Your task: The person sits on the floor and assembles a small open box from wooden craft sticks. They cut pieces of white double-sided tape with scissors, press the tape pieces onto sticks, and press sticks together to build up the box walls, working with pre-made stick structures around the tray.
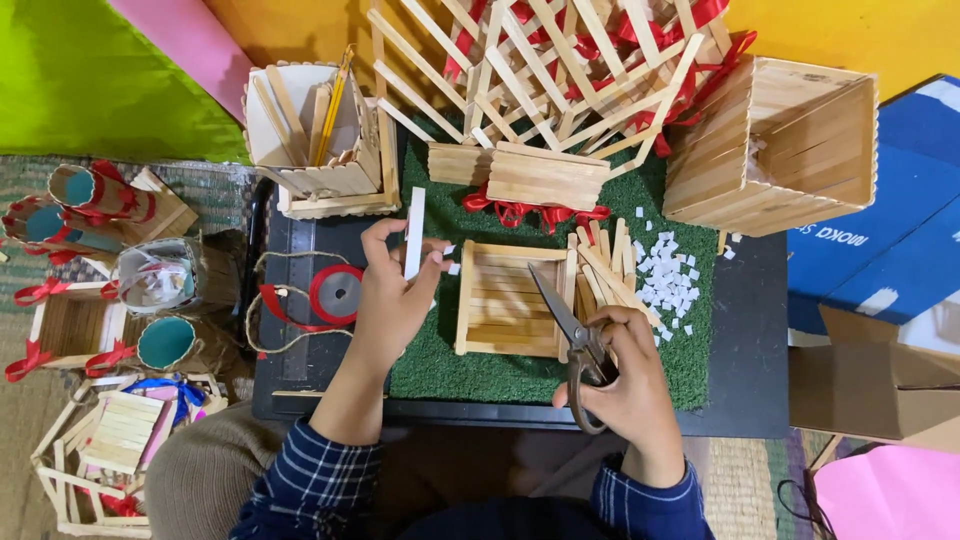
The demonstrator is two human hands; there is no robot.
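A reel of red ribbon (336,293) is kept at the left of the work mat, within reach. A white strip (414,233) is pinched upright between the thumb and fingers of the left hand (393,298), held clear above the green turf (520,372). The small stick tray (512,298) lies centred between the hands. Scissors (572,340) are gripped by the right hand (628,385), fingers closed through the handles (blades together, pointing toward the strip). White scraps (668,278) are heaped beyond.
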